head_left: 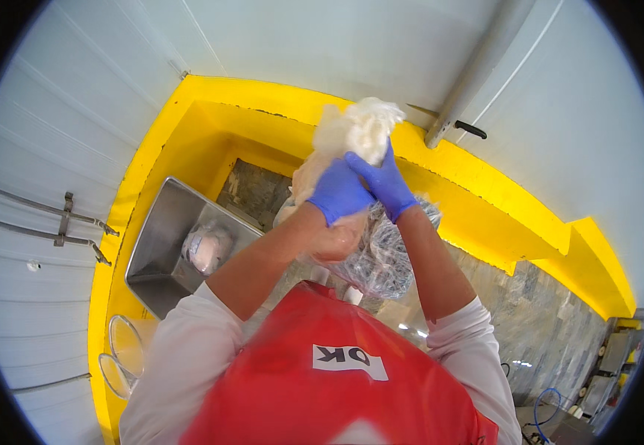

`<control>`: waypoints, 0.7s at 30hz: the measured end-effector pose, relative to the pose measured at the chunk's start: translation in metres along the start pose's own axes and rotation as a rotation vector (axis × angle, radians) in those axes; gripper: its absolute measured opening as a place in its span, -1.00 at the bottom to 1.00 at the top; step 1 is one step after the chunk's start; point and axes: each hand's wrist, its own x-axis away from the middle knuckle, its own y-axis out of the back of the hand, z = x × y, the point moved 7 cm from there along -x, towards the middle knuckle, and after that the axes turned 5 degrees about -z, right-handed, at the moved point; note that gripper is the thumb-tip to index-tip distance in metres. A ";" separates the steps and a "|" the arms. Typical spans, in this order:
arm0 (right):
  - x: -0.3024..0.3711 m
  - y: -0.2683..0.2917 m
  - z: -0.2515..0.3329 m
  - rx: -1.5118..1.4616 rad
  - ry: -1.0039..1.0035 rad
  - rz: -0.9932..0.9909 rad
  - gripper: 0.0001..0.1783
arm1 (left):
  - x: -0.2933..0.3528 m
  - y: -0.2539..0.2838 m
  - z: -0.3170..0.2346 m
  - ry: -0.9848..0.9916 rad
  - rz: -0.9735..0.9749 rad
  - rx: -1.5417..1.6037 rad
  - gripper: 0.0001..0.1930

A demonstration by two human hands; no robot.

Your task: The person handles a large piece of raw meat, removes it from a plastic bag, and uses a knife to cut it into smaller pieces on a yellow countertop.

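Both my hands, in blue gloves, are up in front of me around a clear plastic bag (308,178). Pale pinkish contents, perhaps meat, show through its film. My left hand (340,193) presses against the bag, its fingers partly hidden. Just beside it, my right hand (387,182) is wrapped around the bag's bunched whitish top (374,126), with the thumb crossing toward the left hand. Below the hands, crumpled clear plastic film (396,256) shows shiny folds; whether it belongs to the same bag I cannot tell.
At left, a stainless steel sink (151,252) holds another wrapped pinkish piece (207,248). Clear round containers (125,345) stand nearer me. A yellow ledge (255,96) runs along the walls. A grey pipe (459,89) and black handle (471,130) are ahead. A blue hose (548,393) lies lower right.
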 end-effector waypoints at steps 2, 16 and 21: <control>-0.013 0.004 -0.006 0.137 0.024 -0.030 0.03 | 0.019 -0.016 -0.011 -0.049 0.159 -0.026 -0.28; 0.013 0.139 -0.085 -0.363 -0.326 -0.194 -0.60 | 0.025 -0.053 0.156 0.135 -0.315 0.528 -0.13; 0.010 0.146 -0.088 -0.248 -0.304 -0.171 -0.54 | -0.008 -0.020 0.166 0.255 -0.204 0.304 -0.53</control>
